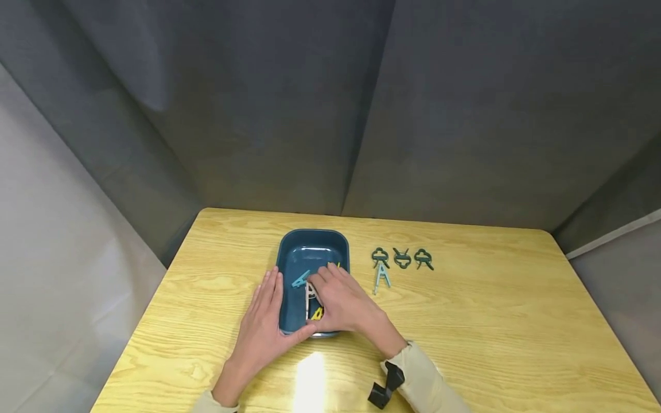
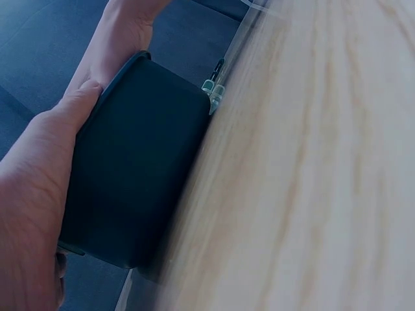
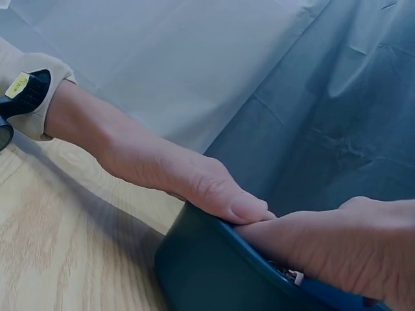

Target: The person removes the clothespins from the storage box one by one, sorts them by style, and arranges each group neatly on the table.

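— Where is the blue tray (image 1: 289, 259)?
— On the bench (image 1: 490, 321). The left hand (image 1: 264, 321) lies flat against its side, grip wide.
— And the right hand (image 1: 343, 301)?
— Inside the tray, over the clips (image 1: 300, 279) — its grip I cannot tell.

dark blue tray (image 1: 312, 240), 3 dark green clips (image 1: 402, 258) (1 pale blue (image 1: 382, 277)), yellow wood-grain table (image 1: 490, 310).
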`<state>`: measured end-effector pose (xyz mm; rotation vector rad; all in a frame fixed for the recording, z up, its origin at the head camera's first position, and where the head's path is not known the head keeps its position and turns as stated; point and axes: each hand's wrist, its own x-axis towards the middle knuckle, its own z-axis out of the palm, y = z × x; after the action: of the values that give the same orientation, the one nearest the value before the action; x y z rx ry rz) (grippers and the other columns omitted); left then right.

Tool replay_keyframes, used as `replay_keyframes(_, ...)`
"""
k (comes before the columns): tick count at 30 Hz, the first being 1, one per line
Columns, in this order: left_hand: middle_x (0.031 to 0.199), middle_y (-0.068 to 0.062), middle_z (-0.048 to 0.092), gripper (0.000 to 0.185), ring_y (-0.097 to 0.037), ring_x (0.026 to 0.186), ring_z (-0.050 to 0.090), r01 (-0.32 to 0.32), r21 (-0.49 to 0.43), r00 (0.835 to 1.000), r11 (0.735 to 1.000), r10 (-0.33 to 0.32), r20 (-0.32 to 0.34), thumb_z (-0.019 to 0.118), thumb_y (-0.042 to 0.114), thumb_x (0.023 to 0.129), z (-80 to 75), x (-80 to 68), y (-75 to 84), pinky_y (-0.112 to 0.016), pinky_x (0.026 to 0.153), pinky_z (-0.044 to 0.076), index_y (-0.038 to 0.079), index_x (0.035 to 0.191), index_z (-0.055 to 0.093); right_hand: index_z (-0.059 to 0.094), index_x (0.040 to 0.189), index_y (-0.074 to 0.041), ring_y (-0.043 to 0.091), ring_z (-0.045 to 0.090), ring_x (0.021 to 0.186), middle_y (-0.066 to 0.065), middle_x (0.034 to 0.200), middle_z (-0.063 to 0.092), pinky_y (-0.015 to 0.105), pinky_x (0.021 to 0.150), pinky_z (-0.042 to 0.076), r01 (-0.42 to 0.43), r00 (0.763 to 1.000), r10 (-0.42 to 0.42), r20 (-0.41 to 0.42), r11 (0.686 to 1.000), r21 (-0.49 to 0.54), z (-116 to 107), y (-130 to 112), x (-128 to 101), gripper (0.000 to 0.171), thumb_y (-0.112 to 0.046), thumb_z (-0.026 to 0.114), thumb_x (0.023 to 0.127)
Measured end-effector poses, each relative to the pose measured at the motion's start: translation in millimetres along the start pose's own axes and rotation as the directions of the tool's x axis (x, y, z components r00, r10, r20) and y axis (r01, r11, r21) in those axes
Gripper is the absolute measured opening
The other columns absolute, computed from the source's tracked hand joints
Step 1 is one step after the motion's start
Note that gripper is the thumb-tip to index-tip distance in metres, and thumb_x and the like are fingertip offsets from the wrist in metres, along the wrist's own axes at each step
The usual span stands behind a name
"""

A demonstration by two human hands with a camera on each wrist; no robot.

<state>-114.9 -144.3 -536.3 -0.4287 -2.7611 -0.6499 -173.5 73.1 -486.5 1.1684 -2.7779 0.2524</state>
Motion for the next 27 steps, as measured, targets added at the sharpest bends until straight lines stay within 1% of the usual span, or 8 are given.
replay_keyframes(3,0.175,-0.011,0.013,0.129,-0.03,0.161,0.015,0.0,-0.006,1.0,1.0,0.0,-0.003,0.063,0.087,0.079,-0.3,-0.1,0.6,-0.052,0.127,0.024,0.0,0.165,0.023,0.063,0.135,-0.005,0.023,0.057,0.11,0.006,0.12,0.065,0.041,0.104,0.051,-0.014,1.0,0.015,-0.014,1.0,0.023,-3.0,3.9,-5.0,0.098,-0.08,0.073,0.073)
replay_keyframes(7,0.175,-0.012,0.013,0.129,-0.027,0.162,0.011,0.004,-0.007,1.0,1.0,-0.004,0.008,0.063,0.087,0.079,-0.2,-0.5,0.5,-0.05,0.129,0.022,0.0,0.165,0.022,0.064,0.133,-0.005,0.021,0.05,0.098,0.006,0.117,0.065,0.037,0.091,0.05,-0.035,0.999,0.038,-0.034,0.997,0.071,-7.2,9.8,-11.9,0.093,-0.073,0.076,0.071)
replay_keyframes(12,0.176,-0.01,0.009,0.129,-0.029,0.162,0.013,0.008,-0.004,1.0,1.0,-0.008,0.022,0.063,0.087,0.079,0.8,-1.1,-0.1,-0.044,0.131,0.016,0.002,0.166,0.019,0.064,0.132,-0.004,0.019,0.046,0.095,0.006,0.113,0.062,0.036,0.087,0.047,-0.079,0.996,0.084,-0.037,0.989,0.122,-12.9,17.5,-19.9,0.087,-0.062,0.08,0.07)
replay_keyframes(15,0.176,-0.009,0.009,0.13,-0.029,0.161,0.013,0.012,-0.004,1.0,1.0,-0.012,0.026,0.062,0.088,0.079,1.3,-0.5,-0.2,-0.044,0.131,0.016,0.003,0.166,0.019,0.065,0.132,-0.004,0.019,0.046,0.094,0.004,0.11,0.061,0.035,0.084,0.046,-0.098,0.993,0.105,-0.047,0.986,0.136,-15.1,21.8,-24.1,0.086,-0.06,0.082,0.07)
replay_keyframes(19,0.176,-0.01,0.011,0.13,-0.027,0.162,0.011,0.014,-0.002,0.999,1.0,-0.014,0.029,0.061,0.089,0.079,1.8,-0.7,-0.3,-0.047,0.13,0.019,0.002,0.166,0.018,0.064,0.131,-0.005,0.019,0.047,0.093,0.003,0.11,0.062,0.036,0.086,0.048,-0.105,0.991,0.115,-0.072,0.986,0.127,-18.1,26.4,-29.8,0.085,-0.062,0.08,0.07)
replay_keyframes(21,0.176,-0.01,0.011,0.13,-0.027,0.162,0.011,0.015,0.0,0.999,1.0,-0.015,0.031,0.061,0.089,0.078,1.8,-1.1,-0.5,-0.047,0.13,0.019,0.002,0.166,0.018,0.064,0.132,-0.006,0.019,0.048,0.093,0.003,0.112,0.063,0.037,0.09,0.049,-0.114,0.989,0.124,-0.077,0.986,0.124,-19.9,28.8,-32.8,0.085,-0.062,0.079,0.07)
replay_keyframes(22,0.176,-0.01,0.01,0.131,-0.026,0.162,0.01,0.015,-0.001,0.999,1.0,-0.015,0.031,0.061,0.089,0.078,1.6,-1.2,-0.5,-0.048,0.13,0.019,0.003,0.166,0.018,0.064,0.132,-0.006,0.019,0.049,0.094,0.004,0.112,0.063,0.039,0.093,0.049,-0.121,0.988,0.132,-0.077,0.984,0.127,-21.0,29.9,-34.3,0.085,-0.062,0.079,0.07)
replay_keyframes(27,0.176,-0.008,0.009,0.131,-0.024,0.162,0.008,0.017,-0.006,0.999,1.0,-0.017,0.032,0.061,0.089,0.078,0.4,-0.9,0.0,-0.046,0.13,0.017,0.004,0.167,0.017,0.064,0.133,-0.005,0.021,0.051,0.096,0.005,0.112,0.065,0.041,0.099,0.049,-0.162,0.982,0.173,-0.069,0.976,0.145,-26.1,35.7,-41.9,0.085,-0.058,0.084,0.07)
